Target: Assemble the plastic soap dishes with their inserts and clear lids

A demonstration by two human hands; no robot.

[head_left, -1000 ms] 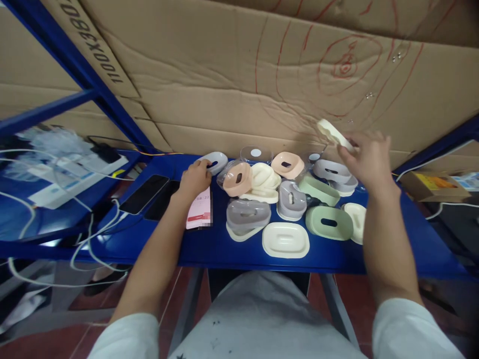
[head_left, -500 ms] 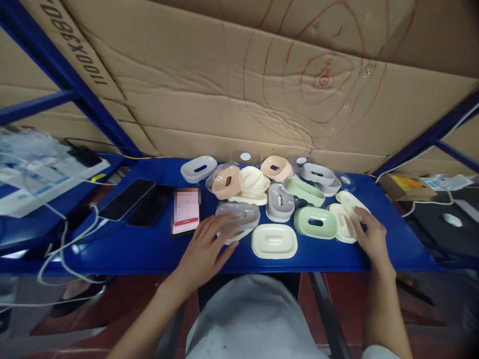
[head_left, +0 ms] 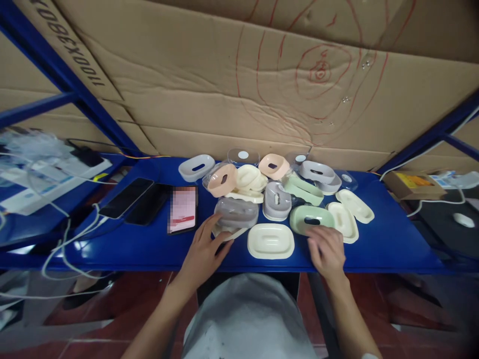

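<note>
My left hand [head_left: 205, 247] lies with its thumb and fingers apart at the near left side of a grey plastic box [head_left: 239, 210] with a see-through cover and a cream base. My right hand [head_left: 328, 251] is at the front edge of a light-green oval box [head_left: 305, 215] with a slot in its floor; its fingers are loosely bent and cover part of the rim. Whether they touch it I cannot tell. Between the hands sits a cream oval tray [head_left: 271, 241] with a raised middle. Two more cream trays, one of them a flat tray [head_left: 355, 206], lie right of the green box.
Behind are peach boxes [head_left: 274, 166], grey boxes [head_left: 196, 168], a second green box [head_left: 305, 190] and clear covers [head_left: 243, 156]. To the left lie a lit phone [head_left: 183, 209], dark phones [head_left: 127, 198] and white cables [head_left: 80, 234]. Cardboard [head_left: 209, 80] walls the blue table's back.
My right hand has moved left from the cream trays to the front of the green box. My left hand has lowered slightly beside the grey box.
</note>
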